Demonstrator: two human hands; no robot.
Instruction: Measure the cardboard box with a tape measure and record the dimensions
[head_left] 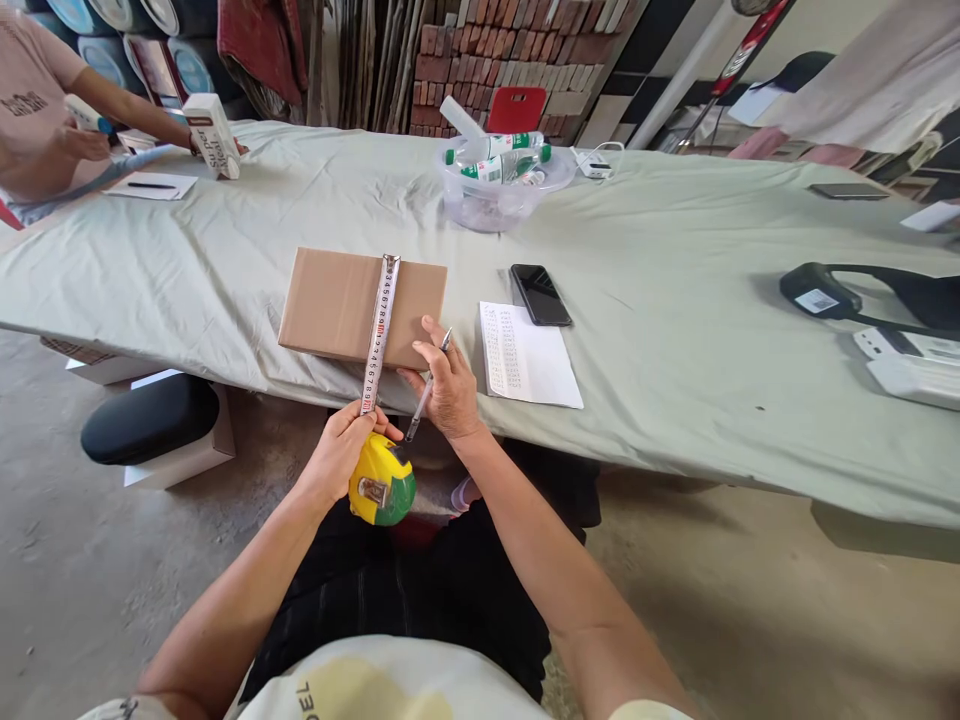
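Observation:
A closed brown cardboard box point(330, 300) lies near the table's front edge. Across its top runs the white blade of a tape measure point(382, 480), hooked at the box's far edge; the yellow and green case hangs in front of the table. My left hand point(347, 445) is closed on the blade close to the case. With a clear pen point(420, 408) between its fingers, my right hand point(446, 390) rests its fingertips at the box's right front corner. Right of the box are a sheet of paper point(536, 370) with handwritten columns and a black phone point(541, 295).
On the cloth-covered table point(675, 380) stands a clear plastic basin point(487, 205) with bottles. A black-strapped device point(825, 290) lies at the right. At the far left, another person's hand holds a white box point(212, 135). Below the table edge is a black case point(150, 418).

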